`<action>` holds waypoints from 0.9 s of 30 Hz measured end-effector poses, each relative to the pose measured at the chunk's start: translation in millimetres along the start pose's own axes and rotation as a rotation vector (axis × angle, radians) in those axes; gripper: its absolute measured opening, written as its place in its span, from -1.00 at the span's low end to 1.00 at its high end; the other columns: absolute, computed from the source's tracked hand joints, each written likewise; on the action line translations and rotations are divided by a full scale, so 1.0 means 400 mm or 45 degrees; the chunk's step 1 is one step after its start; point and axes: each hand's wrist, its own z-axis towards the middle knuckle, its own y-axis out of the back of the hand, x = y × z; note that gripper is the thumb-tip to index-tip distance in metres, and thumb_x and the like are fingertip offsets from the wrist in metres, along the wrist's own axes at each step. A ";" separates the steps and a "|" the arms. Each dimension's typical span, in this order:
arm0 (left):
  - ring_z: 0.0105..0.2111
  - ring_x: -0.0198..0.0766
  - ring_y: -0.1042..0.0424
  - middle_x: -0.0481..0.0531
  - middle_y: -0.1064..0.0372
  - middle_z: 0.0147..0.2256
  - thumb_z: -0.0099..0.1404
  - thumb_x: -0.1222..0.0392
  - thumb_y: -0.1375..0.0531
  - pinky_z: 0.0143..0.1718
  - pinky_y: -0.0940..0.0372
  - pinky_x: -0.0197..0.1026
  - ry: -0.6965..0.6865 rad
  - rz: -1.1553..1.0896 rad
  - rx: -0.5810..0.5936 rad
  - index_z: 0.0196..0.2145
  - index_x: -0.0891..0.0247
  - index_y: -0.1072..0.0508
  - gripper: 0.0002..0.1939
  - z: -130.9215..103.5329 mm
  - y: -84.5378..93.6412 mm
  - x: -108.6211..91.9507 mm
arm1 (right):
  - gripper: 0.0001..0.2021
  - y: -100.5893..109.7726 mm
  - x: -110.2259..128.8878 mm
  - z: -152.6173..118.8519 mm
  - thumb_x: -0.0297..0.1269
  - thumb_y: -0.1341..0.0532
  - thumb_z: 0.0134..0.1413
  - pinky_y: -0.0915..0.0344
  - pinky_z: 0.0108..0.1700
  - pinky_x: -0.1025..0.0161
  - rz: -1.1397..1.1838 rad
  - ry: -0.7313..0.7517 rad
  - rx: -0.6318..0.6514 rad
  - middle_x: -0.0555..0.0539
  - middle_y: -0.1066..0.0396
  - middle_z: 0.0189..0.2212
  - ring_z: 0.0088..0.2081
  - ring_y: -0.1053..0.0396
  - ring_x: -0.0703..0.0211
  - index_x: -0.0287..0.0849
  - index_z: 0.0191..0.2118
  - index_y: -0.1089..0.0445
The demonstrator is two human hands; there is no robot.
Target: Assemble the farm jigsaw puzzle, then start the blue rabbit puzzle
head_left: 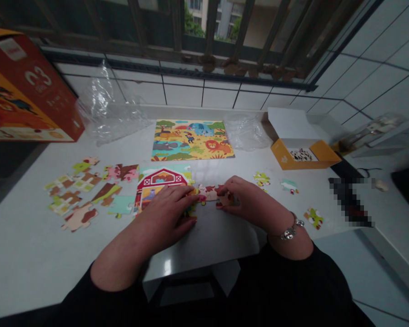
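Observation:
A partly joined jigsaw puzzle point(162, 177) with a red barn lies on the counter in front of me. My left hand point(168, 206) rests on its lower right part, palm down and fingers stretched out. To the right of those fingertips a pink-and-brown section with a cow point(208, 192) extends from the puzzle. At the right end of this section, my right hand point(247, 197) pinches a brown puzzle piece point(225, 200) between thumb and fingers. The fingers hide much of that piece, so I cannot tell whether it is joined.
Loose puzzle pieces point(80, 218) spread to the left, and several more, including a green one point(314, 218), lie right. Behind stand a jungle picture board point(192, 141), clear plastic wrapping point(248, 131), an open yellow box point(313, 156) and a large orange box point(37, 91).

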 end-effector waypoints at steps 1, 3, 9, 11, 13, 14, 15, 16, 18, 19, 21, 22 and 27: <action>0.42 0.20 -0.32 0.23 -0.33 0.44 0.50 0.06 -0.28 0.46 -0.23 0.32 0.003 0.004 0.008 0.41 0.10 -0.45 -0.43 0.001 0.001 -0.001 | -0.70 0.003 0.001 -0.002 -0.37 -0.53 0.18 -0.50 0.08 0.08 -0.007 0.006 0.005 -0.10 -0.53 0.01 -0.01 -0.55 0.03 -0.06 0.00 -0.58; 0.42 0.21 -0.32 0.23 -0.33 0.44 0.50 0.06 -0.27 0.46 -0.22 0.33 0.004 0.008 0.016 0.41 0.11 -0.46 -0.43 0.003 0.002 -0.002 | -0.66 0.011 0.001 -0.009 -0.38 -0.55 0.15 -0.50 0.08 0.09 -0.017 -0.003 -0.002 -0.09 -0.56 0.00 -0.01 -0.55 0.02 -0.05 0.01 -0.58; 0.42 0.21 -0.31 0.22 -0.33 0.44 0.50 0.05 -0.28 0.46 -0.23 0.33 0.004 0.000 0.005 0.41 0.08 -0.47 -0.43 0.001 0.000 0.000 | -0.52 0.038 -0.011 -0.035 -0.41 -0.60 0.03 -0.46 0.08 0.05 -0.155 -0.186 -0.006 -0.10 -0.58 0.02 0.03 -0.55 -0.05 -0.07 0.05 -0.51; 0.42 0.21 -0.32 0.21 -0.34 0.44 0.49 0.05 -0.28 0.46 -0.23 0.33 0.006 -0.002 0.000 0.41 0.07 -0.47 -0.43 0.000 0.000 0.000 | -0.53 0.039 -0.009 -0.037 -0.42 -0.59 0.04 -0.44 0.05 0.07 -0.171 -0.198 0.036 -0.09 -0.59 -0.01 0.01 -0.55 -0.04 -0.08 0.04 -0.50; 0.41 0.21 -0.33 0.21 -0.34 0.44 0.48 0.06 -0.30 0.46 -0.23 0.32 0.013 -0.001 -0.002 0.40 0.07 -0.47 -0.43 0.000 0.001 0.000 | -0.56 0.036 -0.004 -0.035 -0.42 -0.58 0.05 -0.42 0.02 0.11 -0.175 -0.181 0.053 -0.07 -0.60 -0.04 -0.02 -0.54 -0.01 -0.08 0.01 -0.49; 0.41 0.22 -0.33 0.22 -0.35 0.44 0.48 0.07 -0.30 0.45 -0.23 0.32 0.016 0.000 -0.003 0.41 0.07 -0.47 -0.42 0.001 0.002 -0.001 | -0.59 0.034 0.000 -0.035 -0.42 -0.57 0.06 -0.42 0.00 0.12 -0.178 -0.171 0.057 -0.07 -0.59 -0.04 -0.03 -0.54 0.00 -0.08 0.00 -0.49; 0.41 0.22 -0.34 0.22 -0.35 0.43 0.48 0.07 -0.30 0.45 -0.24 0.32 0.017 0.000 -0.002 0.41 0.07 -0.47 -0.42 0.001 0.003 -0.001 | -0.61 0.034 0.002 -0.035 -0.42 -0.56 0.07 -0.41 -0.01 0.14 -0.179 -0.166 0.062 -0.07 -0.59 -0.05 -0.04 -0.54 0.01 -0.08 -0.02 -0.50; 0.41 0.22 -0.34 0.22 -0.35 0.43 0.49 0.07 -0.30 0.45 -0.24 0.32 0.015 0.000 -0.001 0.41 0.07 -0.47 -0.43 0.002 0.003 -0.002 | -0.63 0.036 0.004 -0.036 -0.42 -0.55 0.08 -0.41 -0.02 0.15 -0.175 -0.166 0.068 -0.06 -0.59 -0.06 -0.05 -0.54 0.02 -0.08 -0.03 -0.50; 0.40 0.22 -0.35 0.22 -0.35 0.43 0.50 0.06 -0.29 0.44 -0.25 0.33 0.011 0.000 0.000 0.41 0.08 -0.47 -0.43 0.002 0.005 -0.003 | -0.65 0.047 0.003 -0.044 -0.42 -0.52 0.09 -0.40 -0.04 0.17 -0.163 -0.181 0.083 -0.06 -0.60 -0.06 -0.05 -0.55 0.03 -0.06 -0.03 -0.51; 0.40 0.22 -0.35 0.22 -0.35 0.43 0.50 0.05 -0.28 0.44 -0.26 0.33 0.012 0.002 0.003 0.41 0.08 -0.47 -0.43 0.003 0.005 -0.004 | -0.64 0.055 0.000 -0.050 -0.42 -0.52 0.10 -0.40 -0.04 0.18 -0.163 -0.197 0.091 -0.06 -0.61 -0.05 -0.05 -0.55 0.03 -0.06 -0.01 -0.52; 0.40 0.22 -0.35 0.22 -0.36 0.43 0.50 0.05 -0.28 0.43 -0.26 0.32 0.013 0.007 0.010 0.41 0.09 -0.47 -0.43 0.003 0.006 -0.005 | -0.65 0.074 -0.008 -0.064 -0.40 -0.50 0.11 -0.39 -0.05 0.18 -0.179 -0.241 0.121 -0.06 -0.61 -0.05 -0.06 -0.55 0.02 -0.04 0.01 -0.54; 0.41 0.22 -0.35 0.23 -0.35 0.43 0.50 0.05 -0.28 0.43 -0.27 0.31 0.014 0.010 0.014 0.41 0.09 -0.46 -0.43 0.004 0.005 -0.005 | -0.66 0.084 -0.012 -0.071 -0.38 -0.49 0.13 -0.38 -0.07 0.17 -0.196 -0.266 0.139 -0.06 -0.61 -0.05 -0.07 -0.56 0.02 -0.04 0.02 -0.55; 0.39 0.22 -0.36 0.23 -0.36 0.43 0.49 0.04 -0.29 0.42 -0.29 0.33 -0.013 0.022 -0.004 0.41 0.10 -0.46 -0.42 0.004 0.002 0.001 | -0.69 0.107 -0.020 -0.090 -0.35 -0.48 0.18 -0.36 -0.10 0.18 -0.223 -0.333 0.200 -0.05 -0.62 -0.07 -0.10 -0.56 0.04 -0.04 0.03 -0.57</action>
